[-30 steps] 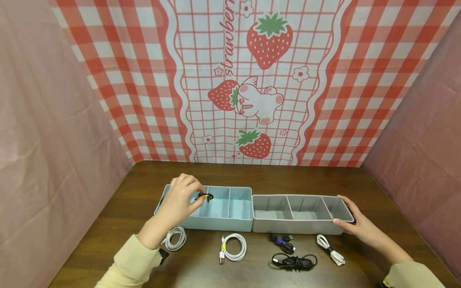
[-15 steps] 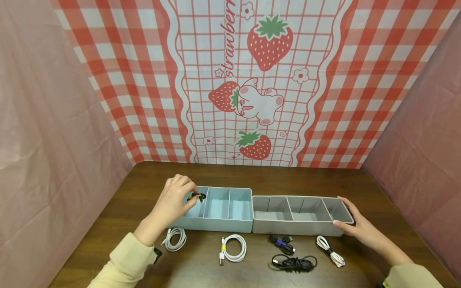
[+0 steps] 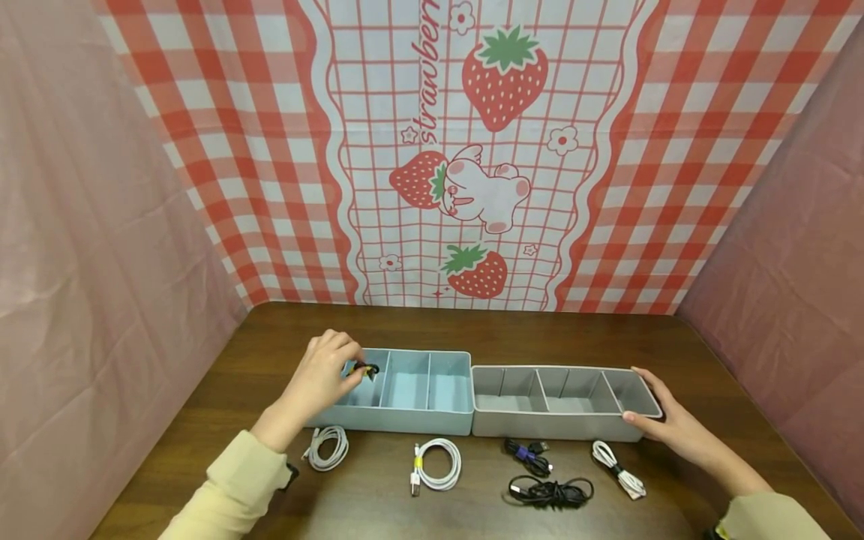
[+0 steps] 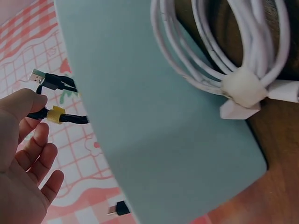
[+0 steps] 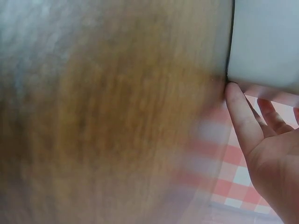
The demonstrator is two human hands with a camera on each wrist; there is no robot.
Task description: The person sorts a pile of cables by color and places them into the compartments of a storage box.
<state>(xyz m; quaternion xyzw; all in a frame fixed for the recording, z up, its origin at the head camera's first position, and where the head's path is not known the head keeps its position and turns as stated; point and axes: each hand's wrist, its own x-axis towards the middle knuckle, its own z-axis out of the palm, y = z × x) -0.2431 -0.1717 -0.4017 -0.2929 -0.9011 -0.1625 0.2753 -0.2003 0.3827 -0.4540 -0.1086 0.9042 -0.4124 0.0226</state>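
My left hand (image 3: 325,375) pinches a bundled black USB cable (image 3: 365,370) between thumb and forefinger, over the left part of a light blue divided box (image 3: 421,421). A yellow tie (image 4: 56,115) wraps the cable, and its USB plug (image 4: 37,76) sticks up beside the thumb in the left wrist view. Another dark connector (image 4: 119,208) shows past the box edge there. My right hand (image 3: 675,424) holds the right end of a grey divided box (image 3: 553,426), thumb at the front rim and fingers at the back corner.
In front of the boxes lie a coiled white cable with a yellow tie (image 3: 440,486), a greyish-white coil (image 3: 327,448), a black cable with a purple tie (image 3: 529,456), a larger black bundle (image 3: 553,493) and a white bundle (image 3: 618,470). Patterned cloth (image 3: 472,225) hangs behind the table (image 3: 378,495).
My left hand has moved left along the blue box with the black cable, revealing more of the box's compartments. The right hand stays at the grey box's end.
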